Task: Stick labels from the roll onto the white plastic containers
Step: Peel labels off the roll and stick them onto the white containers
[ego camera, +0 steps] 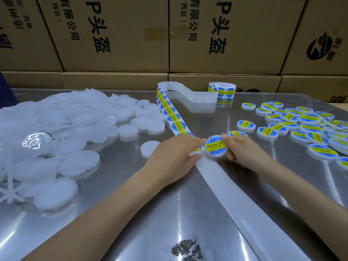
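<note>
One labelled container [216, 146] at table centre, pinched by its rim in right hand [243, 149]. Left hand [175, 153] fingers curled onto label strip [172, 115], running to 12 o'clock. Looks light, rigid, slick; grip edges. Blanks [56, 129] at 9 o'clock.
</note>
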A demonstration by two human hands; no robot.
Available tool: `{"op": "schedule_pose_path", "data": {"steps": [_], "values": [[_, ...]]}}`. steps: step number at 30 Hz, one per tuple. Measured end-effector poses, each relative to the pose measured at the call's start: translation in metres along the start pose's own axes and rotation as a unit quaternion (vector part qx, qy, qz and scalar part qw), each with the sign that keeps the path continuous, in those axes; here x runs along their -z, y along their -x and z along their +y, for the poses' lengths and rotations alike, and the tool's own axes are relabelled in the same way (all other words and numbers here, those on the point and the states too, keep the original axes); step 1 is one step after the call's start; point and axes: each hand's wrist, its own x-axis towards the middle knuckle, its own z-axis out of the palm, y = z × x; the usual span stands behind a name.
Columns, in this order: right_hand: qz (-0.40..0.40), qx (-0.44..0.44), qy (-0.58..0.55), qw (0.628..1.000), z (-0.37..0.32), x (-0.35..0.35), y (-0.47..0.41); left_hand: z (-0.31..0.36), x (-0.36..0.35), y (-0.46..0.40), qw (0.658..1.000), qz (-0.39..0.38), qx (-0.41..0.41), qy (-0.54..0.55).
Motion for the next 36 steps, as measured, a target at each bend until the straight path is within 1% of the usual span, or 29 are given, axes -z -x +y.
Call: {"op": "schedule_pose_path", "data": {"steps": [1, 3, 5, 6, 8, 10, 12, 14, 16, 19, 20, 21, 22, 23, 25, 27, 29, 31, 32, 36], "values": [[-0.006, -0.005, 0.045, 0.999, 0.005, 0.003, -0.002, -0.006, -0.003, 0.0, 0.999, -0.037, 0.034, -0.02], [0.0, -0.019, 0.143, 0.989, 0.012, 0.007, -0.004, -0.013, -0.006, 0.0, 0.993, -0.093, 0.063, -0.048], [0.043, -0.029, 0.221, 0.974, 0.014, 0.009, -0.003, -0.016, -0.007, 0.001, 0.989, -0.111, 0.079, -0.057], [0.066, -0.013, 0.23, 0.971, 0.014, 0.008, -0.001, -0.018, -0.007, 0.001, 0.988, -0.116, 0.086, -0.058], [0.079, 0.064, 0.202, 0.974, 0.013, 0.006, 0.001, -0.019, -0.008, 0.001, 0.987, -0.121, 0.087, -0.056], [0.046, 0.134, 0.189, 0.972, 0.009, 0.001, 0.001, -0.019, -0.008, 0.001, 0.988, -0.119, 0.082, -0.048], [0.02, 0.155, 0.2, 0.967, 0.008, -0.004, -0.001, -0.02, -0.007, 0.002, 0.99, -0.113, 0.073, -0.039], [0.029, 0.138, 0.218, 0.966, 0.011, -0.006, -0.004, -0.02, -0.006, 0.001, 0.992, -0.108, 0.058, -0.027], [0.035, 0.1, 0.249, 0.963, 0.018, -0.006, -0.008, -0.019, -0.004, 0.001, 0.993, -0.11, 0.046, -0.017], [0.012, 0.057, 0.283, 0.957, 0.027, -0.005, -0.012, -0.014, -0.003, 0.0, 0.995, -0.1, 0.021, 0.008], [0.018, 0.063, 0.283, 0.957, 0.027, -0.004, -0.012, -0.013, -0.002, 0.0, 0.995, -0.093, 0.012, 0.018], [0.032, 0.087, 0.274, 0.957, 0.025, -0.003, -0.011, -0.011, -0.002, 0.0, 0.996, -0.086, 0.005, 0.028], [0.046, 0.126, 0.255, 0.957, 0.022, -0.002, -0.01, -0.01, -0.001, 0.0, 0.996, -0.078, 0.003, 0.038], [0.043, 0.169, 0.231, 0.957, 0.018, -0.002, -0.008, -0.009, -0.001, 0.0, 0.997, -0.071, 0.007, 0.044], [-0.01, 0.222, 0.179, 0.958, 0.011, -0.005, -0.004, -0.01, -0.002, 0.0, 0.996, -0.052, 0.034, 0.06], [-0.076, 0.234, 0.159, 0.956, 0.008, -0.01, -0.001, -0.012, -0.004, 0.001, 0.993, -0.046, 0.079, 0.077], [-0.094, 0.225, 0.15, 0.958, 0.008, -0.012, -0.001, -0.014, -0.006, 0.001, 0.987, -0.073, 0.115, 0.081], [-0.083, 0.216, 0.146, 0.962, 0.008, -0.012, -0.002, -0.015, -0.008, 0.001, 0.983, -0.098, 0.128, 0.087], [-0.077, 0.214, 0.143, 0.963, 0.008, -0.012, -0.002, -0.015, -0.009, 0.001, 0.983, -0.097, 0.129, 0.09], [-0.036, 0.228, 0.143, 0.962, 0.009, -0.018, -0.001, -0.015, -0.011, 0.0, 0.982, -0.064, 0.134, 0.115]]}}
